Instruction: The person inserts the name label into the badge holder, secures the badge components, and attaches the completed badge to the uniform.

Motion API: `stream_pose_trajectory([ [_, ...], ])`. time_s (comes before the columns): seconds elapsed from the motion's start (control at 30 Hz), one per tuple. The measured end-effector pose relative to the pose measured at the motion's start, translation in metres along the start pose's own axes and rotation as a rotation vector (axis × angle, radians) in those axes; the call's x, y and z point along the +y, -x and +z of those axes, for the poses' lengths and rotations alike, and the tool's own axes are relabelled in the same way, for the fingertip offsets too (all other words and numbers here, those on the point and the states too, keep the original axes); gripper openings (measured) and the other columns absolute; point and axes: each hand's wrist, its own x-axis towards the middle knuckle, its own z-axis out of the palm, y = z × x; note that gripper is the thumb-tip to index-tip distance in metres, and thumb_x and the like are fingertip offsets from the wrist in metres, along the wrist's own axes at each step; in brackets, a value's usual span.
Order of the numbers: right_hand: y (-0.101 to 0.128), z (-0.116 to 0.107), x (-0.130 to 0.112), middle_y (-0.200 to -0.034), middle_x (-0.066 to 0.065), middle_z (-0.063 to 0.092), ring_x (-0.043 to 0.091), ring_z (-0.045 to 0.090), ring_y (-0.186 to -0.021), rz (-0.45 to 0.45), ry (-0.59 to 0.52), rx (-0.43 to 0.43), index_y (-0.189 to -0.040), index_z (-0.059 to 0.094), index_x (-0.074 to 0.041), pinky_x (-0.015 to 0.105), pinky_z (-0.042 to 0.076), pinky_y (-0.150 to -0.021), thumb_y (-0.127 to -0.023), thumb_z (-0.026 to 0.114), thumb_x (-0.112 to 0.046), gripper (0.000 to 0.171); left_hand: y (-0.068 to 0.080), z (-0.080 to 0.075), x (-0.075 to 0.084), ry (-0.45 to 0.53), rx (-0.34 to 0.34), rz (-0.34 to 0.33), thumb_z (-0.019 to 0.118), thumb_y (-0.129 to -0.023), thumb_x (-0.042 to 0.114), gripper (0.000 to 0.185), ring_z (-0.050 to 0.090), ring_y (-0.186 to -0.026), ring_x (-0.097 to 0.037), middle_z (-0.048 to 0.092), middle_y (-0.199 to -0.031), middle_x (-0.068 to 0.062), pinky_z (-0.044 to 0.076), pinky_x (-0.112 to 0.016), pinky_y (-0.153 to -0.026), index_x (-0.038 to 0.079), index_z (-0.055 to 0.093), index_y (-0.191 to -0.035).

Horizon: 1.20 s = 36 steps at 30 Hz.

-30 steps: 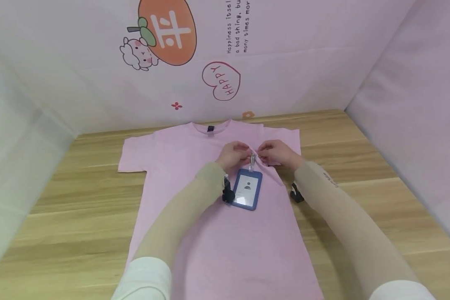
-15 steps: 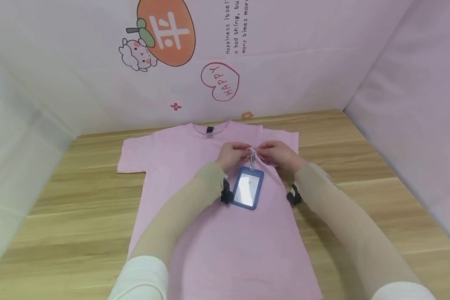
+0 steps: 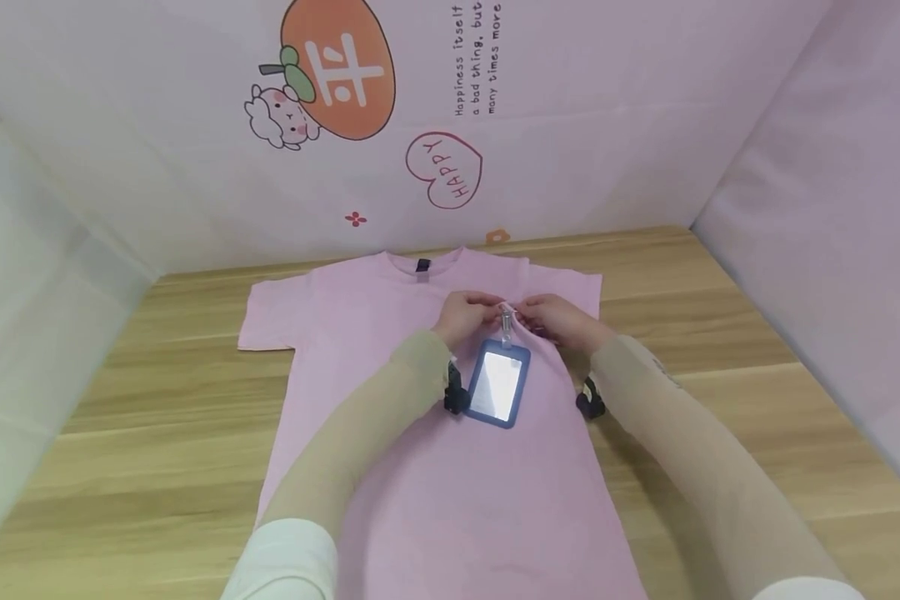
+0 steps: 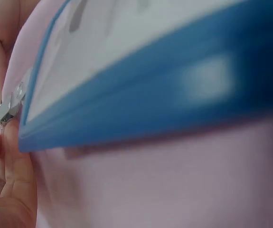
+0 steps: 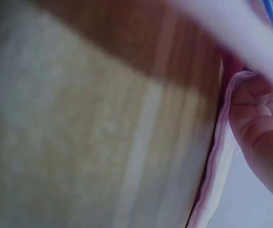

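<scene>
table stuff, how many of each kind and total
pink t-shirt: 1
blue badge holder with metal clip: 1
hands at the clip, left hand and right hand: 2
Total: 4

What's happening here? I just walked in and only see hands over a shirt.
A person is working at a wooden table on which a pink T-shirt lies flat. The left hand and the right hand meet at the metal clip of a blue badge holder, pinching the clip and a small fold of shirt fabric at the chest. The badge holder lies on the shirt just below the clip, its clear front catching glare.
</scene>
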Motion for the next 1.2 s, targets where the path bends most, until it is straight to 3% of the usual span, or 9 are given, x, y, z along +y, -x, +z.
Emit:
stream_pose_trajectory([
  [0.27,0.003,0.005,-0.003,-0.080,-0.005,0.054,0.008,0.051,-0.077,0.015,0.020,0.074,-0.110,0.053,0.008,0.017,0.045,-0.069,-0.101,0.035,-0.013,0.029,0.000,0.004,0.002,-0.069,-0.007,0.036,0.059,-0.088,-0.002,0.019,0.061,-0.072,-0.009,0.069,-0.098,-0.011,0.052,-0.018,-0.066,0.001,0.070,-0.103],
  [0.5,0.000,0.007,-0.008,-0.077,-0.007,0.054,0.006,0.051,-0.074,-0.016,-0.066,0.121,-0.108,0.054,0.010,0.016,0.044,-0.068,-0.100,0.035,-0.009,0.028,0.001,0.004,0.008,-0.062,0.010,0.047,0.054,-0.087,-0.006,0.023,0.062,-0.074,-0.011,0.069,-0.098,-0.013,0.055,-0.022,-0.073,-0.002,0.070,-0.103],
  [0.67,0.000,0.008,-0.012,-0.072,-0.007,0.052,0.005,0.048,-0.068,-0.025,-0.100,0.116,-0.103,0.054,0.008,0.016,0.041,-0.064,-0.100,0.035,-0.009,0.026,0.003,0.003,0.011,-0.077,0.024,0.068,0.054,-0.086,-0.008,0.021,0.064,-0.073,-0.012,0.069,-0.088,-0.010,0.055,-0.022,-0.071,-0.002,0.071,-0.097],
  [0.83,0.000,0.008,-0.013,-0.071,-0.006,0.051,0.006,0.047,-0.066,-0.025,-0.108,0.102,-0.101,0.054,0.008,0.016,0.039,-0.062,-0.100,0.034,-0.009,0.026,0.001,0.004,0.010,-0.098,0.022,0.062,0.056,-0.087,-0.007,0.021,0.062,-0.075,-0.011,0.069,-0.094,-0.012,0.055,-0.022,-0.072,-0.002,0.071,-0.100],
  [1.07,-0.003,0.009,-0.007,-0.067,-0.007,0.050,0.005,0.046,-0.064,-0.031,-0.142,0.124,-0.089,0.054,0.001,0.017,0.038,-0.060,-0.100,0.036,-0.010,0.024,0.001,0.003,0.007,-0.166,-0.026,0.140,0.059,-0.086,-0.008,0.020,0.060,-0.070,-0.006,0.070,-0.099,-0.019,0.053,-0.016,-0.067,-0.006,0.070,-0.103],
  [1.2,-0.003,0.011,-0.006,-0.067,-0.007,0.050,0.006,0.046,-0.064,-0.031,-0.158,0.121,-0.087,0.054,0.000,0.017,0.038,-0.060,-0.100,0.037,-0.011,0.024,0.001,-0.001,0.007,-0.193,-0.059,0.148,0.060,-0.086,-0.008,0.019,0.060,-0.072,-0.007,0.069,-0.100,-0.019,0.054,-0.018,-0.069,-0.006,0.070,-0.102],
])
